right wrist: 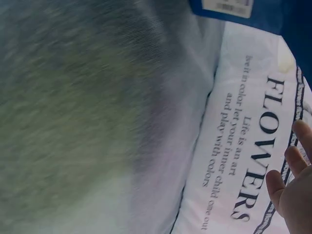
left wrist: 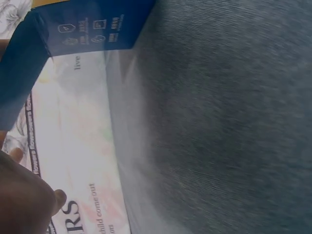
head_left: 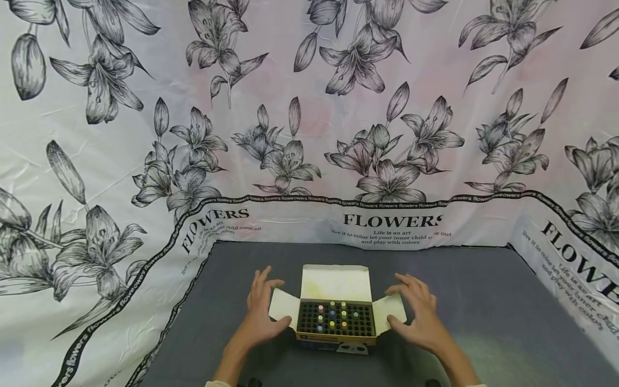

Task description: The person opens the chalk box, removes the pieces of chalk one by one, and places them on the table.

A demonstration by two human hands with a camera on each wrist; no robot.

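An opened box (head_left: 336,339) stands in front of me, its lid (head_left: 335,282) raised at the back and its side flaps spread outward. Inside is a black insert (head_left: 362,325) with rows of round holes. Several small coloured round-topped pieces (head_left: 344,313) stand in some holes: yellow, pink, blue and green. My left hand (head_left: 261,313) is at the left flap (head_left: 284,309), thumb over its inner face and other fingers spread. At the right flap (head_left: 389,313), my right hand (head_left: 419,312) has its thumb on the lower corner and fingers at the upper edge. In the left wrist view, the box's blue side (left wrist: 97,29) shows white print.
The box is on a dark grey cloth-covered table (head_left: 483,301). White fabric (head_left: 300,226) printed with flowers and lettering hangs behind and along both sides. A white barcode label (right wrist: 229,7) is on the box's blue side in the right wrist view.
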